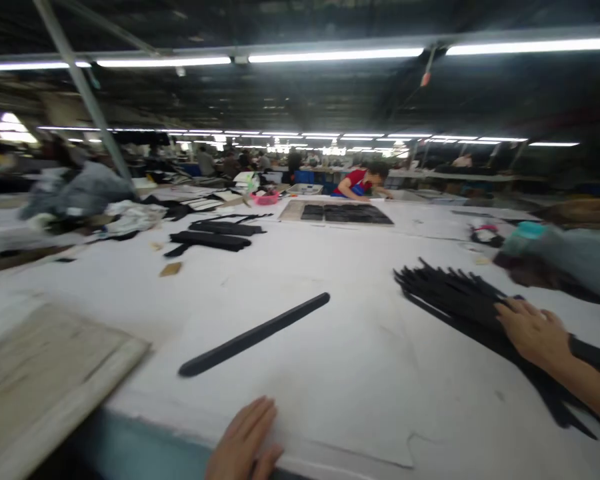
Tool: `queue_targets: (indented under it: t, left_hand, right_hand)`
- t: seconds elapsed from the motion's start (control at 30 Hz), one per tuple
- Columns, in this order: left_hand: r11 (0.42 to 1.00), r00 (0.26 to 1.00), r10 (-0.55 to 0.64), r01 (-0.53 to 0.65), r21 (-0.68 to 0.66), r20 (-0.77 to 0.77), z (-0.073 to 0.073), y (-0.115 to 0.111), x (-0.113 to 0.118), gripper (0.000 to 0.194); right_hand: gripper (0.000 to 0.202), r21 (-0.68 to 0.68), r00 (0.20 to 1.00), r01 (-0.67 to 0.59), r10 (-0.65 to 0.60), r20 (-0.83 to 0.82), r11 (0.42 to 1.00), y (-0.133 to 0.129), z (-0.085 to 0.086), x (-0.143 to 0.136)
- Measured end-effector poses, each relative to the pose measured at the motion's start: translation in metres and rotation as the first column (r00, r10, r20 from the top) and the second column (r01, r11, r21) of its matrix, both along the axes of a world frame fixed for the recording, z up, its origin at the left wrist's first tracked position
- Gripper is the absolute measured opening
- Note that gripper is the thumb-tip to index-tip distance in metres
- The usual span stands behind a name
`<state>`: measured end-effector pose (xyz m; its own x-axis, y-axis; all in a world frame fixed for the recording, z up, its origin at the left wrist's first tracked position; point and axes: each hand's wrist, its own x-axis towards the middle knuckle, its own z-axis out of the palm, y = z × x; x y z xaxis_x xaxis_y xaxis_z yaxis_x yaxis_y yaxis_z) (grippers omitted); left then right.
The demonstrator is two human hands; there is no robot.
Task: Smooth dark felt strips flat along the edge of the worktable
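Note:
My left hand lies palm down at the near edge of the white table, fingers stretched out and nothing in it. Ahead of it, a single long black strip with rounded ends lies slanting on the white surface. On the right, a fanned pile of black strips spreads over the table. My right hand rests on top of this pile with its fingers laid across it; their undersides are hidden.
A worn board sits at the near left. Stacked black pieces and a small tan block lie beyond. A co-worker in red leans over the far side, near a pink basket. Plastic-wrapped material stands at the right.

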<state>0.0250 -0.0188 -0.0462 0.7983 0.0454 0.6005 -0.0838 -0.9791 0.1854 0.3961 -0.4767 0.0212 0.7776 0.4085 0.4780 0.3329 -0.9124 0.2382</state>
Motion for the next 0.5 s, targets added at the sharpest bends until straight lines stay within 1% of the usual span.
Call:
queue_targets:
  t: [0.03, 0.07, 0.1, 0.17, 0.23, 0.27, 0.3, 0.37, 0.43, 0.5]
  left_hand:
    - [0.999, 0.996, -0.016, 0.019, 0.033, -0.086, 0.007, -0.007, -0.002, 0.046]
    - [0.999, 0.979, -0.024, 0.032, 0.041, -0.202, 0.014, -0.015, 0.001, 0.055]
    - [0.999, 0.95, -0.013, 0.023, 0.03, -0.313, 0.02, -0.021, 0.007, 0.062]
    - [1.0, 0.869, 0.004, -0.007, -0.005, -0.495, 0.03, -0.031, 0.023, 0.075]
    - [0.999, 0.813, 0.018, -0.043, -0.029, -0.581, 0.036, -0.037, 0.037, 0.079]
    - [0.998, 0.805, 0.023, -0.052, -0.031, -0.593, 0.037, -0.039, 0.042, 0.078]
    - [0.998, 0.798, 0.028, -0.061, -0.034, -0.602, 0.036, -0.04, 0.045, 0.079]
    - [0.995, 0.789, 0.038, -0.088, -0.051, -0.613, 0.034, -0.042, 0.047, 0.08]
    - [0.99, 0.783, 0.04, -0.117, -0.084, -0.621, 0.031, -0.043, 0.045, 0.08]
    - [0.982, 0.778, 0.024, -0.134, -0.129, -0.628, 0.031, -0.043, 0.043, 0.08]
  right_hand:
    - [0.048, 0.007, 0.99, -0.137, 0.137, 0.043, 0.991, 0.019, -0.01, -0.005]
    - [0.052, 0.011, 0.959, -0.278, 0.277, 0.06, 0.961, 0.042, -0.021, -0.012]
    - [0.055, 0.011, 0.912, -0.409, 0.408, 0.049, 0.912, 0.066, -0.033, -0.023]
    - [0.055, 0.002, 0.772, -0.636, 0.636, -0.004, 0.772, 0.115, -0.054, -0.05]
    - [0.054, 0.019, 0.633, -0.773, 0.773, -0.039, 0.634, 0.156, -0.075, -0.076]
    - [0.055, 0.043, 0.587, -0.807, 0.808, -0.054, 0.589, 0.172, -0.084, -0.087]
    - [0.057, 0.076, 0.558, -0.823, 0.826, -0.078, 0.563, 0.185, -0.094, -0.094]
    - [0.06, 0.15, 0.516, -0.832, 0.845, -0.141, 0.534, 0.203, -0.112, -0.103]
    - [0.059, 0.206, 0.488, -0.829, 0.853, -0.187, 0.52, 0.21, -0.127, -0.104]
    - [0.056, 0.244, 0.482, -0.824, 0.859, -0.174, 0.511, 0.21, -0.139, -0.104]
